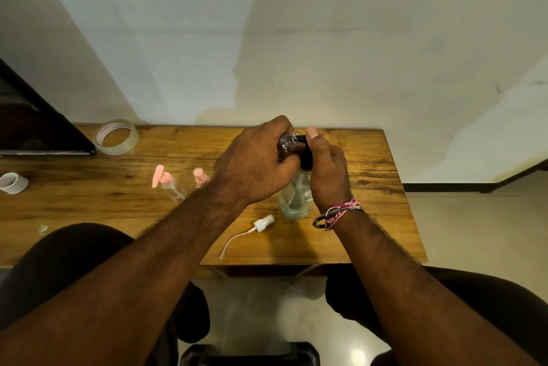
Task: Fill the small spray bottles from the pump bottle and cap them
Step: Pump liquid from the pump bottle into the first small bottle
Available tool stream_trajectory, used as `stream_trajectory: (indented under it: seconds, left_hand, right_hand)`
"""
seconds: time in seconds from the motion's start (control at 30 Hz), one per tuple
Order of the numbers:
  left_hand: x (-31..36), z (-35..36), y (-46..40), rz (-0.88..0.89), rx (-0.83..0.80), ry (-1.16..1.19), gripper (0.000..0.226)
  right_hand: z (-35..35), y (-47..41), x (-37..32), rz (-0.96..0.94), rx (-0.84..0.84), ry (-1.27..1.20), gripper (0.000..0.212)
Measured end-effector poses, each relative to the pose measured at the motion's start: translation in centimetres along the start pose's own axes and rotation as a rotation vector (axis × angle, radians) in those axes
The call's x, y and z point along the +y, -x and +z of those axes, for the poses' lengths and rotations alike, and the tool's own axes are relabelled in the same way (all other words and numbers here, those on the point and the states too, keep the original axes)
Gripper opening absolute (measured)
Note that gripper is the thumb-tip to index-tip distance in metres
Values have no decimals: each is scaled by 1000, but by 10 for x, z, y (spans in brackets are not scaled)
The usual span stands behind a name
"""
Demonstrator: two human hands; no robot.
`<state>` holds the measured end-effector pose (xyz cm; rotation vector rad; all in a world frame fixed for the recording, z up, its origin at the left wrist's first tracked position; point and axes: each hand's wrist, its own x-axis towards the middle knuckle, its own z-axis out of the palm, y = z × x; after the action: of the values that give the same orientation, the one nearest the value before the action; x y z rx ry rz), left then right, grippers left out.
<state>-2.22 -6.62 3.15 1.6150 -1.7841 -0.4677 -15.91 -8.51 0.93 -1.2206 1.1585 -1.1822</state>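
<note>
wooden table (pixel 89 205): brown plank top against a pale wall, seen from above with the person's knees under its near edge.
left hand (pixel 255 164): fingers curled round a small clear spray bottle (pixel 289 142), holding it tilted in the air with its open neck pointing right, towards the black pump nozzle.
right hand (pixel 326 170): wrapped over the black pump head (pixel 307 156) of the pump bottle, thumb raised beside the nozzle; how hard it presses cannot be told.
pump bottle (pixel 296 199): clear, standing upright on the table below both hands, some clear liquid in its lower part; its top is hidden by the right hand.
small bottle mouth and nozzle: they sit touching or very nearly so; the exact contact is blurred.
white spray cap (pixel 264 223): lying on its side on the table just left of the pump bottle's base, its thin white dip tube (pixel 234 242) trailing towards the near edge.
pink-capped bottles: one clear bottle with a pink pump top (pixel 167 185) left of the left wrist, a second pink-topped one (pixel 200 177) partly hidden behind that wrist.
tape roll (pixel 116 137): clear, flat at the far left of the table.
white ring-shaped piece (pixel 13 183): near the left border, what it is cannot be told.
bracelet (pixel 338 213): pink and white threads on the right wrist.
</note>
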Motion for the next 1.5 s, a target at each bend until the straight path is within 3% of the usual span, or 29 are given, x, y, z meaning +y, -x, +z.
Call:
stream_trajectory:
  seconds: [0.2,0.9,1.0,1.17,1.37,1.5]
  left_hand:
    - [0,0,0,7,8,-10,20]
    - [-9,4,-1,37,-64,-44,23]
    - [-7,2,-1,44,-66,-33,23]
    - [-1,-1,-2,45,-41,-20,21]
    - [-1,-2,-2,40,-43,-12,20]
    - [-1,-2,-2,43,-34,-14,21]
  right_hand:
    - [0,-2,3,-12,-2,14,63]
    - [-1,-4,12,-111,39,30,45]
    - [-2,-2,11,-84,5,39,60]
    - [-11,2,-4,63,-65,-5,38]
    - [-11,7,-7,82,-106,-74,54]
    - [-7,5,-2,64,-52,-64,49]
